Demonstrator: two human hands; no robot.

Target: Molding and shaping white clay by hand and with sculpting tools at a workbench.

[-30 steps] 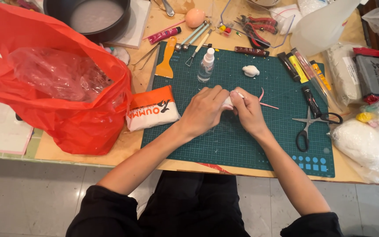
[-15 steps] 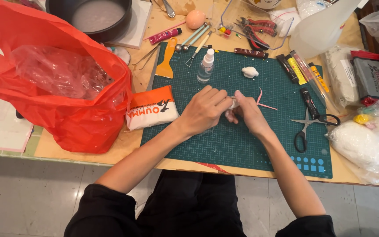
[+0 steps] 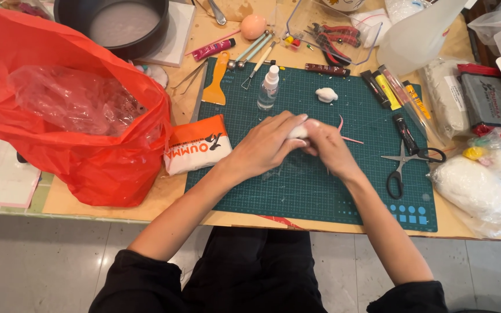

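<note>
- The left hand (image 3: 265, 148) and the right hand (image 3: 329, 149) meet in the middle of the green cutting mat (image 3: 297, 197). Both are curled around a small white lump (image 3: 297, 131).
- Only a little bit of the white lump peeks out between the fingers. The rest is hidden, so its shape is hard to tell.
- The fingers are bent and pressed close on the lump. How tight they hold it cannot be seen.
- A thin pink strip (image 3: 346, 132) lies on the mat just right of the right hand. Part of it goes under the fingers.
- Far from the hands, on the mat, stand a small clear bottle (image 3: 269, 88) and another small white lump (image 3: 326, 94).
- To the right on the mat lie black scissors (image 3: 404, 162).
- To the left, an orange and white packet (image 3: 197, 145) sits at the mat's edge.
- Farther left is a big red plastic bag (image 3: 71, 110) with clear wrap inside. What else is in it cannot be seen.
- At the far edge a dark pot (image 3: 114, 23) is cut off at the top.
- At the right edge a white fluffy bag (image 3: 479, 191) is partly cut off.
</note>
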